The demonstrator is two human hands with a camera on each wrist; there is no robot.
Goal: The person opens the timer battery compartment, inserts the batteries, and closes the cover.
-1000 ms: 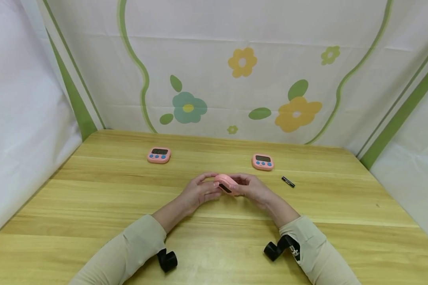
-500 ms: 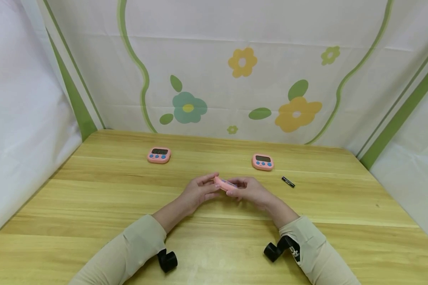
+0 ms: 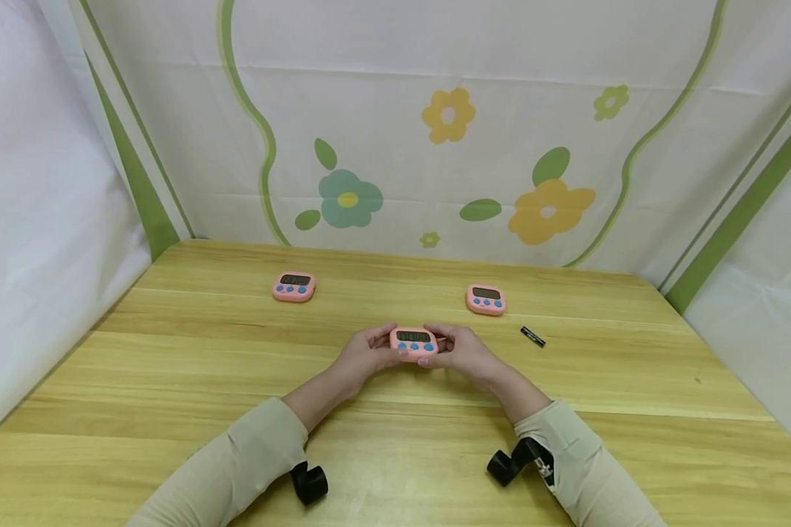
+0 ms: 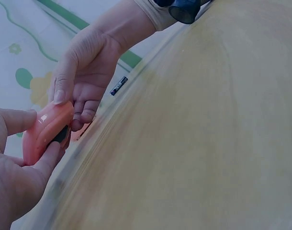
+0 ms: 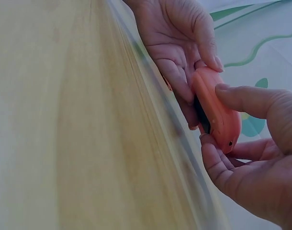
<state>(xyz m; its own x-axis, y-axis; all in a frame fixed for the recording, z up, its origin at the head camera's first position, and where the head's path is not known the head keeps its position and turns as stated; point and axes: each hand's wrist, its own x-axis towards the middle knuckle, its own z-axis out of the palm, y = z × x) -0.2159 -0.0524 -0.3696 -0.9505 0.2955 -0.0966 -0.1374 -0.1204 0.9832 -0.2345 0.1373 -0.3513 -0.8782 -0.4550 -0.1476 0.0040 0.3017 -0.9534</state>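
Note:
A pink digital timer (image 3: 414,344) with a dark display and blue buttons is held between both hands, its face turned up in the head view. My left hand (image 3: 361,359) grips its left end, the thumb on the front lower edge. At the opposite end my right hand (image 3: 466,353) pinches it between thumb and fingers. Both wrist views show the timer (image 4: 48,129) edge-on, with a dark part on its underside (image 5: 202,115). Digits show on its display in the head view.
Two more pink timers lie farther back on the wooden table (image 3: 395,454), one timer (image 3: 294,287) at left, the other timer (image 3: 485,300) at right. A small black battery (image 3: 532,337) lies right of my right hand. A flowered white curtain (image 3: 395,132) rises behind the table.
The held timer has turned over between my hands, from tilted with its face partly toward the front, through edge-on, to face up and level. The other timers and battery have not moved.

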